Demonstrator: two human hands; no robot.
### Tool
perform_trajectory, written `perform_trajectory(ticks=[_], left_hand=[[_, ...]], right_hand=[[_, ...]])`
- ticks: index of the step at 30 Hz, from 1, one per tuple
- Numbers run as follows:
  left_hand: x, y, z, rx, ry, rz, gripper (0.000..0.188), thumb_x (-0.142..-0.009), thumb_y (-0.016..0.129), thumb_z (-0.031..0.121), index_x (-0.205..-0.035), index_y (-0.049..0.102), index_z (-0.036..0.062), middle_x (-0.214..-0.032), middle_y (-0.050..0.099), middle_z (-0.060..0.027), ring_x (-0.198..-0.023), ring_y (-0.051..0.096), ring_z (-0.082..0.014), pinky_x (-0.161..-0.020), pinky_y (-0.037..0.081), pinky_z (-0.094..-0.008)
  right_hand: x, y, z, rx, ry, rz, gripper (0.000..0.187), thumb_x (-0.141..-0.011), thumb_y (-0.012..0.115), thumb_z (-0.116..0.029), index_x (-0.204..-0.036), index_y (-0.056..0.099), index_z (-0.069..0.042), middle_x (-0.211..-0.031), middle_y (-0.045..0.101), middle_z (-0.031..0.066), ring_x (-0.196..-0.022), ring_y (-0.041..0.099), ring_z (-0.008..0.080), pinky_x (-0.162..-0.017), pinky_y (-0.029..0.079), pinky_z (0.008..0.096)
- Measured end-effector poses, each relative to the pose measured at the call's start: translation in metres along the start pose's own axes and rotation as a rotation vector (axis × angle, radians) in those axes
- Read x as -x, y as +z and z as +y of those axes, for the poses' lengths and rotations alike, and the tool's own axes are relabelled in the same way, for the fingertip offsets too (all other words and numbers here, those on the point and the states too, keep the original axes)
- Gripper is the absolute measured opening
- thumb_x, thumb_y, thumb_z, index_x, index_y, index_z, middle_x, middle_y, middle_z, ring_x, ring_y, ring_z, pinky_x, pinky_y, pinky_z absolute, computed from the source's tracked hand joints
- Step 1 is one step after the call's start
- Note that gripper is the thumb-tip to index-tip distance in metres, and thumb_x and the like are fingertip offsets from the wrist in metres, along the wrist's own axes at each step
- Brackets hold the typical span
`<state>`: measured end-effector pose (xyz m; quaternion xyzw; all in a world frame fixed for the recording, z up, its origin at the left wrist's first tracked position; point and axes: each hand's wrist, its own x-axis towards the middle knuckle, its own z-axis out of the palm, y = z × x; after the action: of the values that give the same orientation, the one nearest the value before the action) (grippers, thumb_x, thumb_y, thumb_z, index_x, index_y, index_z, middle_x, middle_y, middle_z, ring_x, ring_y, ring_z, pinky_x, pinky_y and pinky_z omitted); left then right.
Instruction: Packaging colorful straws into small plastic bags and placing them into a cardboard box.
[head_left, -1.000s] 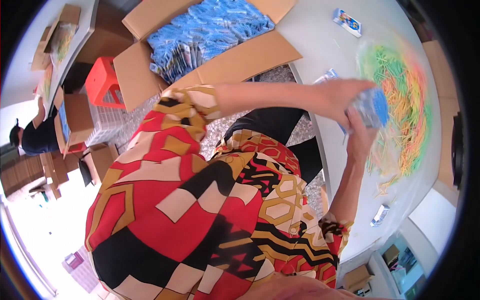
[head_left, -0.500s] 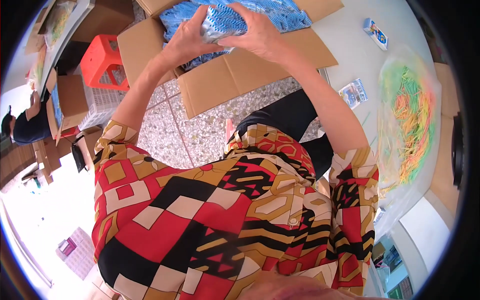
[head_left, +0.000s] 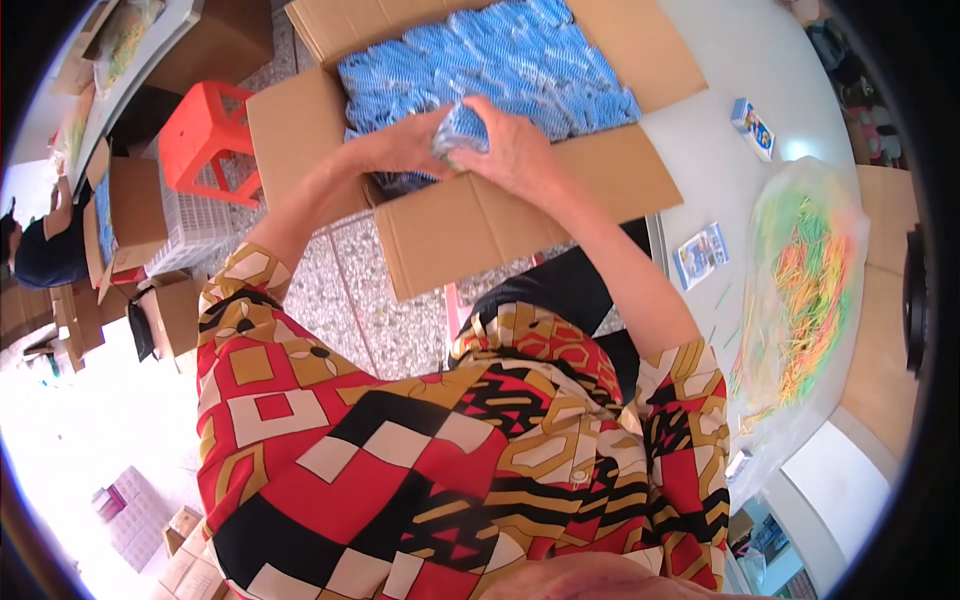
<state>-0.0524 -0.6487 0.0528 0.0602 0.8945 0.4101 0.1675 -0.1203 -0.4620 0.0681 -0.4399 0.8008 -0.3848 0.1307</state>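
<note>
Between my two hands is a bundle of blue-and-white striped packets [head_left: 463, 130], held over the near edge of an open cardboard box [head_left: 430, 248]. My left hand [head_left: 408, 146] is closed on the bundle's left side, its fingertips partly hidden. My right hand [head_left: 512, 150] grips the other side, thumb and fingers bent round it. Rows of similar blue-and-white packets [head_left: 500, 60] fill most of the box, whose flaps are spread outward. Below my hands, the box's near left corner shows a darker gap.
A red plastic stool [head_left: 205, 135] stands left of the box. On the grey table [head_left: 690, 130] to the right lie a small blue box [head_left: 752, 130], a flat blue-and-white packet [head_left: 701, 256] and a clear bag of colourful thin sticks [head_left: 808, 290]. Another person [head_left: 52, 245] is at far left.
My hands have come down and nearer with the bundle, to the box's near left edge. More of the packed rows now shows. The view has shifted slightly.
</note>
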Motion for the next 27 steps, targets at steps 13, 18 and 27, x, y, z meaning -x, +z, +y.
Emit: perform_trajectory(ticks=[13, 18, 27], left_hand=[[0.006, -0.001, 0.018, -0.24, 0.217, 0.405, 0.08, -0.065, 0.072, 0.008, -0.133, 0.031, 0.0027, -0.119, 0.048, -0.022, -0.107, 0.05, -0.038, -0.089, 0.043, -0.0402], [0.024, 0.013, 0.034, -0.309, -0.112, 0.437, 0.053, -0.068, 0.065, 0.004, -0.115, 0.039, 0.002, -0.107, 0.052, -0.0225, -0.096, 0.054, -0.0406, -0.074, 0.047, -0.0457], [-0.012, 0.015, -0.006, -0.29, 0.022, 0.27, 0.049, -0.07, 0.061, 0.002, -0.111, 0.034, -0.0033, -0.092, 0.055, -0.0278, -0.091, 0.053, -0.0448, -0.072, 0.043, -0.0504]], right_hand=[[-0.023, 0.011, -0.013, 0.386, 0.2, -0.084, 0.051, -0.062, 0.071, -0.019, -0.105, 0.05, -0.001, -0.075, 0.064, 0.0184, -0.072, 0.064, 0.0342, -0.063, 0.051, 0.0434], [-0.022, 0.025, 0.001, 0.4, 0.211, -0.052, 0.044, -0.062, 0.071, -0.023, -0.096, 0.053, -0.001, -0.072, 0.063, 0.0199, -0.071, 0.064, 0.0361, -0.064, 0.051, 0.0451], [-0.019, 0.019, 0.005, 0.262, 0.18, -0.038, 0.04, -0.067, 0.07, -0.026, -0.089, 0.05, 0.001, -0.072, 0.063, 0.02, -0.071, 0.064, 0.0363, -0.063, 0.05, 0.0455]])
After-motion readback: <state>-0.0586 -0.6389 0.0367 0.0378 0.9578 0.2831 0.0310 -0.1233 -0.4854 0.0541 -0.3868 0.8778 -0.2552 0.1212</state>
